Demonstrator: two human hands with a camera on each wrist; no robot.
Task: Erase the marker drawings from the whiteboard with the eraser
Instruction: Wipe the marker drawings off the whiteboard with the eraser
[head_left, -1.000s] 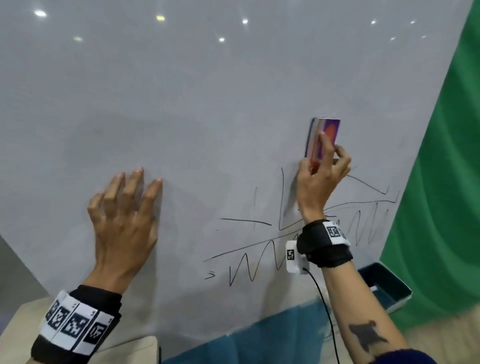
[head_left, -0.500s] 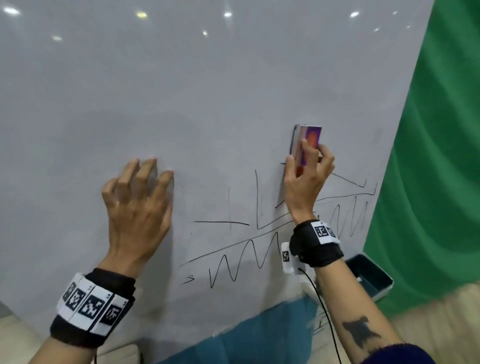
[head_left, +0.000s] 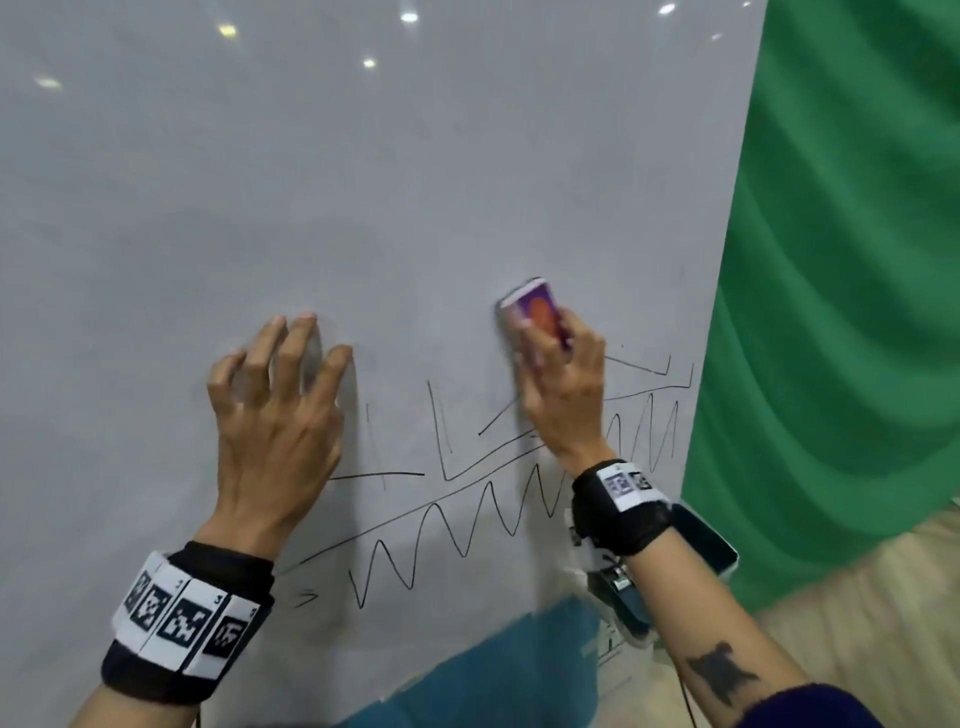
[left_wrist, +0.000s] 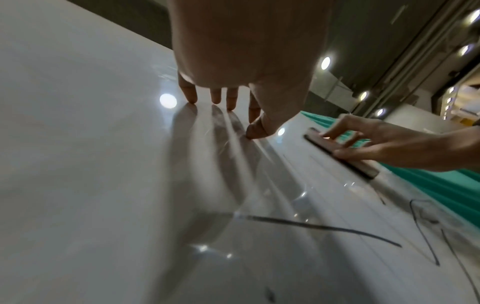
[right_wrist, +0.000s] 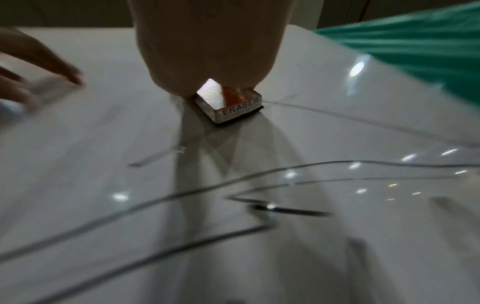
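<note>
- Head view, nearest first: two black wristbands with white coded tags, one on each forearm – the left wristband (head_left: 182, 618) low at the picture's left, the right wristband (head_left: 621, 506) higher at its right, with a dark tattoo (head_left: 719, 673) on the right forearm below it.
- A teal tray (head_left: 709, 540) sits just behind the right wrist, at the whiteboard's lower right corner; a blue patch (head_left: 498, 670) shows beneath the board's bottom edge.
- Marker drawings (head_left: 452, 525) cross the lower part of the whiteboard (head_left: 363, 208): a zigzag line, a long slanted stroke above it, and angular lines running toward the right edge.
- Left hand (head_left: 275, 415) is spread and holds nothing, its fingertips (left_wrist: 191, 98) propped on the bare board just left of the drawings.
- Right hand (head_left: 563, 384) covers part of the upper lines and grips the eraser (head_left: 535, 312) – fingers on top, thumb at its side.
- Right wrist view shows the eraser (right_wrist: 228, 105) flat on the board, dark pad down, the word ERASER on its end, a thin marker line just beside it.
- Farthest, a green curtain (head_left: 841, 260) hangs past the board's right edge.
</note>
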